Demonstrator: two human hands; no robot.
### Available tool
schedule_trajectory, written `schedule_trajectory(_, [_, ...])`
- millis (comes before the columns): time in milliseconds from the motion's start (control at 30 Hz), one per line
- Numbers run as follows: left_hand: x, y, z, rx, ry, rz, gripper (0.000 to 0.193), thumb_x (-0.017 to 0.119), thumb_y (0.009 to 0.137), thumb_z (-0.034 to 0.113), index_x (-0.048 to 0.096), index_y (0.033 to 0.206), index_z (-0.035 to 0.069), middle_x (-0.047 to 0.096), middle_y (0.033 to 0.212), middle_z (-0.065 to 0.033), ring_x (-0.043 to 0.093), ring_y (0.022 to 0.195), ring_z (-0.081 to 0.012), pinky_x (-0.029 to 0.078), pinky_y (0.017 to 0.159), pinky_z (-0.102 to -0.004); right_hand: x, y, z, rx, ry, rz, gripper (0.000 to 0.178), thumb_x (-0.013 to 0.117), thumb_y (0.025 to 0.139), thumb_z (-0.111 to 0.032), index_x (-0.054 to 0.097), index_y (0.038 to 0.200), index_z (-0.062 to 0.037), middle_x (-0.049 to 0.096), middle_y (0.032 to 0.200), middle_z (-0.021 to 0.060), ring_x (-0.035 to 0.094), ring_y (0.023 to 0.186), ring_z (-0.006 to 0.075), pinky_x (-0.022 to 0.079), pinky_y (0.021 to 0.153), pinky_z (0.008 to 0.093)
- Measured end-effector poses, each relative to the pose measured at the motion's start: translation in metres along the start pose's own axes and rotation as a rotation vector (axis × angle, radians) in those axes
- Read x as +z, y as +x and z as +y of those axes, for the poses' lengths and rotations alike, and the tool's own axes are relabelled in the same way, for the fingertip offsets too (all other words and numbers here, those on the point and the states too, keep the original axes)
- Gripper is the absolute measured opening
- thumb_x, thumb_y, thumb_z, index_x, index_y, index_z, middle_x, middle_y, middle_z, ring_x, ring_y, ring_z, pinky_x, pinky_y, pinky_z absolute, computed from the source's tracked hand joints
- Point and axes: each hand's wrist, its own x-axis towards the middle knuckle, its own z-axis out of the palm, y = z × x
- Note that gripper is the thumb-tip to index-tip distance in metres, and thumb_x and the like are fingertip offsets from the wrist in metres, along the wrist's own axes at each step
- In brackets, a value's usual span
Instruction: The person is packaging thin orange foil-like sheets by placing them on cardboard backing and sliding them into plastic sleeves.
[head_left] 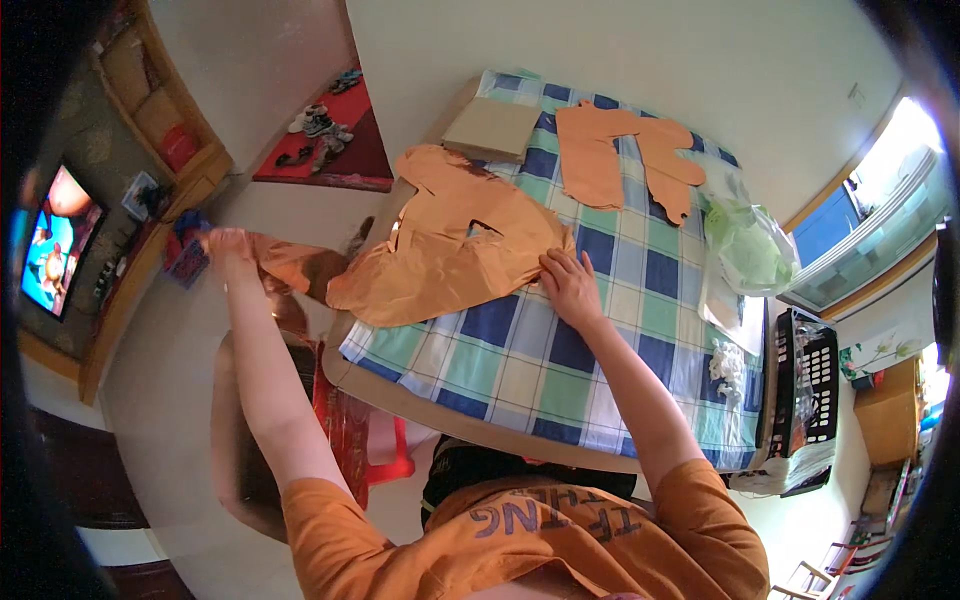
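Note:
A large flat foil balloon point(450, 265), copper-coloured and shiny with a small opening in its middle, lies creased over the left part of the table. My left hand point(228, 243), blurred by motion, is closed on a copper foil strip point(300, 262) stretched out past the table's left edge. Where this strip meets the large balloon, I cannot tell whether they are joined. My right hand point(570, 288) rests at the balloon's right edge, its fingers laid over the foil and the checked cloth point(480, 370).
Two more flat copper foil shapes point(592, 160) lie at the back beside a cardboard box point(492, 128). A pale green plastic bag point(750, 245) and white crumpled bits point(727, 368) are on the right. A black crate point(805, 385) stands beyond; a red stool point(392, 455) is below the near edge.

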Motion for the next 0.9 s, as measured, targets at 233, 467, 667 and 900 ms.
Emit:
schedule_trajectory(233, [-0.089, -0.117, 0.322, -0.038, -0.852, -0.618, 0.039, 0.046, 0.1, 0.03, 0.059, 0.119, -0.002, 0.059, 0.124, -0.0145, 0.053, 0.115, -0.0221, 0.04, 0.101, -0.0359, -0.014, -0.013, 0.023, 0.034, -0.028, 0.04, 0.035, 0.052, 0.089, -0.016, 0.057, 0.124, -0.0106, 0.053, 0.133, 0.0116, 0.047, 0.126, 0.0291, 0.028, 0.11, 0.053])
schedule_trajectory(467, [-0.179, -0.345, 0.423, 1.151, -1.027, -0.923, 0.039, 0.054, 0.091, 0.016, 0.057, 0.129, 0.009, 0.056, 0.13, -0.0135, 0.049, 0.125, -0.032, 0.037, 0.106, -0.0456, -0.057, -0.076, 0.076, 0.182, 0.577, 0.357, 0.041, 0.043, 0.1, -0.031, 0.051, 0.13, -0.0053, 0.057, 0.126, 0.0143, 0.055, 0.113, 0.0222, 0.042, 0.099, 0.0331])
schedule_trajectory(667, [-0.214, -0.44, 0.385, 1.33, -0.76, -0.971, 0.046, 0.056, 0.09, 0.042, 0.056, 0.131, 0.019, 0.044, 0.142, -0.0112, 0.033, 0.137, -0.0364, 0.019, 0.11, -0.0624, -0.136, -0.138, 0.087, 1.017, 1.201, 0.315, 0.048, 0.048, 0.099, -0.04, 0.044, 0.136, -0.0106, 0.065, 0.097, 0.0104, 0.06, 0.075, 0.0169, 0.048, 0.065, 0.0275])
schedule_trajectory(900, [-0.222, -0.442, 0.381, 1.203, -0.917, -0.972, 0.054, 0.058, 0.087, 0.05, 0.057, 0.13, 0.017, 0.042, 0.145, -0.0116, 0.032, 0.138, -0.0343, 0.015, 0.112, -0.061, -0.136, -0.154, 0.069, 0.803, 0.303, 0.345, 0.066, 0.061, 0.085, -0.002, 0.035, 0.142, -0.0194, 0.052, 0.066, 0.0025, 0.051, 0.055, 0.0095, 0.041, 0.047, 0.0278])
